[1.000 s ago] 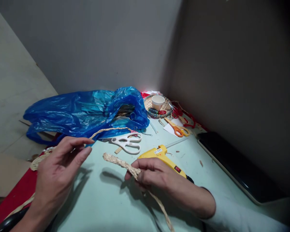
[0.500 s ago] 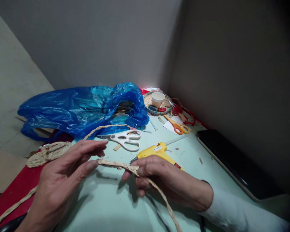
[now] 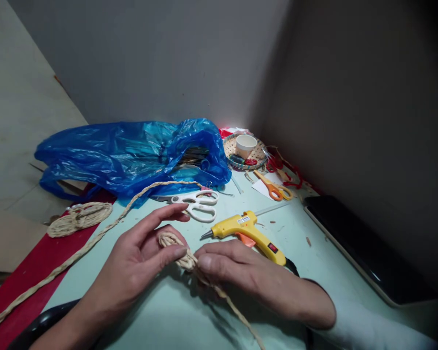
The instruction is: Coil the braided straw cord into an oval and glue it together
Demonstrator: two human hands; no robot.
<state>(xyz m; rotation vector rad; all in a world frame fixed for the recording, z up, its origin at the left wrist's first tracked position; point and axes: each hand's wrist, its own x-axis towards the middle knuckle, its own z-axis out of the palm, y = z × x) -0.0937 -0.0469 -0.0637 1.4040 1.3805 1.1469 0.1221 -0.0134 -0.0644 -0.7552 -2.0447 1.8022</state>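
Both hands meet over the pale green table (image 3: 160, 311) on a braided straw cord (image 3: 175, 245). My left hand (image 3: 138, 260) pinches the cord's curled end between thumb and fingers, index finger stretched forward. My right hand (image 3: 233, 267) pinches the cord just beside it; the cord trails from there toward the near edge. A second long braid (image 3: 80, 250) runs from the blue bag down to the left. A yellow glue gun (image 3: 248, 231) lies just beyond my right hand.
White scissors (image 3: 199, 204) lie behind the hands, a blue plastic bag (image 3: 131, 153) further back. A coiled braid (image 3: 78, 218) rests on red cloth (image 3: 40, 267) at left. A woven tray with a cup (image 3: 246, 146), orange scissors (image 3: 275, 187) and a dark slab (image 3: 365, 248) sit right.
My left hand moved right from the long braid and took hold of the short cord's end. The end is now curled between both hands. The camera shifted slightly.
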